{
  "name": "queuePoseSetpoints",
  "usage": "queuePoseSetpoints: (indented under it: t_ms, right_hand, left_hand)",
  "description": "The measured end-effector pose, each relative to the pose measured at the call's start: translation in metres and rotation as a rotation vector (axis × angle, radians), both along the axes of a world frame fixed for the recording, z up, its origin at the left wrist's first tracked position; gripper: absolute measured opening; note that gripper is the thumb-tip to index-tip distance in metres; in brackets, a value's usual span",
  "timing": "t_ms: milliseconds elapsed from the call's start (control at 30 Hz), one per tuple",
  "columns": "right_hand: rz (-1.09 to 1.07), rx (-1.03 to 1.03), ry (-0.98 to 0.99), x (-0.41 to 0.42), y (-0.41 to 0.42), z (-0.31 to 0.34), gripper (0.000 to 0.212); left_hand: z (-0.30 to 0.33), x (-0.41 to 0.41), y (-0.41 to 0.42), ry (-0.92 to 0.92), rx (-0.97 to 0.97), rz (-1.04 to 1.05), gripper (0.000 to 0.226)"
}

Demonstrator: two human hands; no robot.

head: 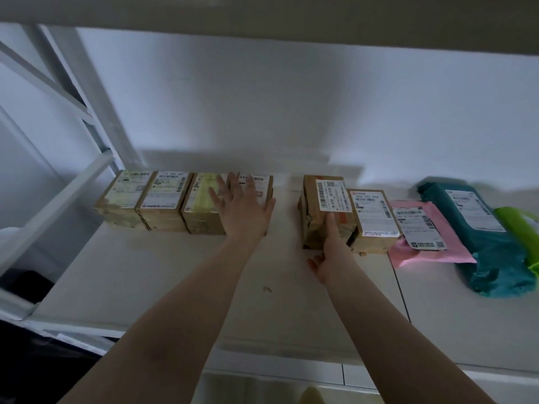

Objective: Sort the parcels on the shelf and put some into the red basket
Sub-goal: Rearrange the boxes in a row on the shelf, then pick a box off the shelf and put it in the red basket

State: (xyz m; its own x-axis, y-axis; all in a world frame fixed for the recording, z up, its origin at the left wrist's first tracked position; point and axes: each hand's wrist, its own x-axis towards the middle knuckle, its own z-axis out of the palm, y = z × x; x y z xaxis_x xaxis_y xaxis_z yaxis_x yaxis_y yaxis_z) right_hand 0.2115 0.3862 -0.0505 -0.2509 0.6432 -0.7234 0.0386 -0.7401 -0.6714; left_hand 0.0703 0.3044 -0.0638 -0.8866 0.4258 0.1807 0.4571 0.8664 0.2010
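Parcels are lined along the back of the shelf [175,287] in two groups, with a bare gap between them. Four boxes stand side by side on the left; the left hand [243,209] is laid flat on the last of them, the fourth box [264,185], its fingers spread wide and gripping nothing. Right of the gap a tilted box [326,211] is held by the right hand [329,255], the thumb pressed on its front face below the label and the other fingers curled under its near edge. This box leans against a lower box [373,220] just beside it. Its long axis runs away from the person, toward the wall. The gap lies to its left, so a slide leftward would be called for to join the row, and the right hand is the nearer one. Farther right lie a pink mailer [437,252] and a teal bag [495,258]. No red basket is seen.
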Motion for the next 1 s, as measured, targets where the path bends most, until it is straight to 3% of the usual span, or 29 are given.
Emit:
queuePoseSetpoints:
  t_ms: [200, 667, 833, 1000]
  right_hand:
    - [-0.034, 0.013, -0.016, -0.004, 0.004, -0.011, 0.097]
    - [-0.048, 0.015, -0.024, -0.011, 0.002, -0.007, 0.094]
    - [-0.044, 0.015, -0.007, -0.01, 0.003, -0.007, 0.094]
    - [-0.053, 0.006, 0.023, -0.01, 0.007, -0.011, 0.097]
  left_hand:
    - [0.0, -0.022, -0.018, -0.163, -0.029, 0.083, 0.081]
    - [-0.009, -0.02, -0.029, -0.038, 0.063, 0.005, 0.082]
    - [0.004, -0.002, -0.01, 0.01, 0.265, -0.13, 0.065]
    - [0.023, 0.053, 0.035, -0.44, 0.55, -0.337, 0.052]
